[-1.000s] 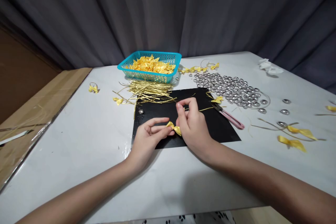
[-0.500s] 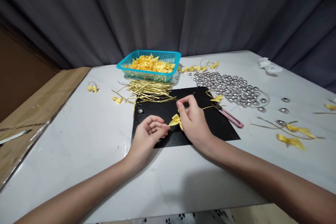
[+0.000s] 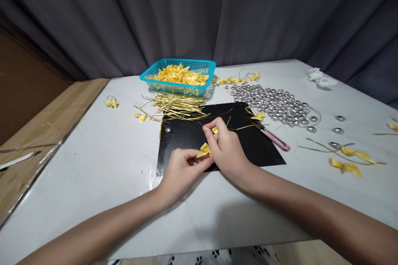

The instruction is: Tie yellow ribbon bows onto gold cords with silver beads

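Note:
Over the black mat (image 3: 183,140), my left hand (image 3: 186,167) pinches a yellow ribbon bow (image 3: 204,150) between thumb and fingers. Close against it, my right hand (image 3: 225,147) is closed, its thumb and forefinger pinching a thin gold wire tie (image 3: 229,121) whose ends poke out past the fingers. A bit of yellow ribbon (image 3: 215,130) shows by the right fingertips. The hand covers where wire and bow meet. A silver bead (image 3: 168,130) lies at the mat's left side.
A blue basket (image 3: 146,78) of yellow bows stands at the back. Before it lies a bundle of gold wire ties (image 3: 180,103). Silver beads (image 3: 273,105) are heaped on the right, near pink-handled snips (image 3: 276,138). More bows (image 3: 345,167) lie on the white table (image 3: 102,165).
My left hand has moved right and now grips the bow beside my right hand. My right hand has shifted slightly left and down, and a thin wire end shows at its fingertips.

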`<state>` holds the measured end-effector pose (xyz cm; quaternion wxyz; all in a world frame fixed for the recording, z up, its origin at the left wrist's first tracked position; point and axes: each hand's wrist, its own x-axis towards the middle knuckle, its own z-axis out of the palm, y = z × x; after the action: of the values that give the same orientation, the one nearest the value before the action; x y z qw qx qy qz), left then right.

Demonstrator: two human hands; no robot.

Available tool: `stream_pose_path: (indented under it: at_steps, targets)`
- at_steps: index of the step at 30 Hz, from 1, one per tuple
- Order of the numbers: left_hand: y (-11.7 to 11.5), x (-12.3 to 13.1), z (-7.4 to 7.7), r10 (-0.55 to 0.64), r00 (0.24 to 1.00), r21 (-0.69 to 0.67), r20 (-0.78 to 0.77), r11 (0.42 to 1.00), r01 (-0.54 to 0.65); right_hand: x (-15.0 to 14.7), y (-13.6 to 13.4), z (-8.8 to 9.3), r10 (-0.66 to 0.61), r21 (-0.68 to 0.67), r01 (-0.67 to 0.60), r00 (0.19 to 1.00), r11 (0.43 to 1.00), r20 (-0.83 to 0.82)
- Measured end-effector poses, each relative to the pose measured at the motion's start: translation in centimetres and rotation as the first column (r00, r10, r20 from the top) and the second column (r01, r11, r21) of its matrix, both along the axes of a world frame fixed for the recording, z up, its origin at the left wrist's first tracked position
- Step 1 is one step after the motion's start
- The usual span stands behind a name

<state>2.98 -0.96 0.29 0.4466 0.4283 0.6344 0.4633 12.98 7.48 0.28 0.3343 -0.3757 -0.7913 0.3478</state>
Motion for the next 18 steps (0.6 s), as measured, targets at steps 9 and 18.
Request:
stream_pose_path:
  at_steps: [9, 18]
  targets:
    - [0.18, 0.04, 0.10, 0.001, 0.997, 0.026, -0.081, 1.000, 0.001, -0.23, 0.04, 0.53, -0.004, 0.124, -0.022, 0.979, 0.992, 0.202]
    - [0.49, -0.21, -0.01, 0.042, 0.999, 0.035, -0.001, 0.998, -0.042, -0.42, 0.07, 0.32, 0.043, 0.063, -0.053, 0.987, 0.997, 0.158]
